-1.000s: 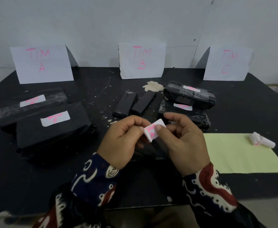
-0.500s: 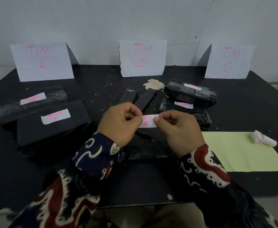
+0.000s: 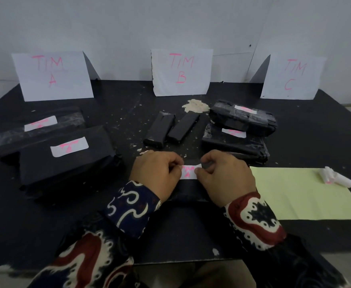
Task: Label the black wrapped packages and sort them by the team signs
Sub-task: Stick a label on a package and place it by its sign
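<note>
- Black table (image 3: 307, 125): we log it as the surface bearing everything below, flecked with pale scraps.
- Yellow-green sheet (image 3: 299, 196): flat at the right; a small white rolled object (image 3: 336, 180) with a pink mark lies on its far corner.
- Three white signs against the wall, pink lettering: "TIM A" sign (image 3: 53, 75) left, "TIM B" sign (image 3: 182, 71) centre, "TIM C" sign (image 3: 293, 76) right.
- Two large black packages before the A sign, the near one (image 3: 66, 161) overlapping the far one (image 3: 39, 125), each with a white pink-marked label.
- Two labelled packages between the B and C signs, the upper one (image 3: 243, 117) resting on the lower one (image 3: 232, 142).
- Two slim black packages (image 3: 171, 128), no label visible, side by side before the B sign.
- Package in work (image 3: 188, 191): we see it mostly hidden under the hands, at the near centre.
- Left hand (image 3: 157, 175) and right hand (image 3: 225, 177): fingers curled, each pinching one end of the label.
- Label (image 3: 189, 171): white, reads "TIM A", held over that package; we cannot tell whether it is touching.
</note>
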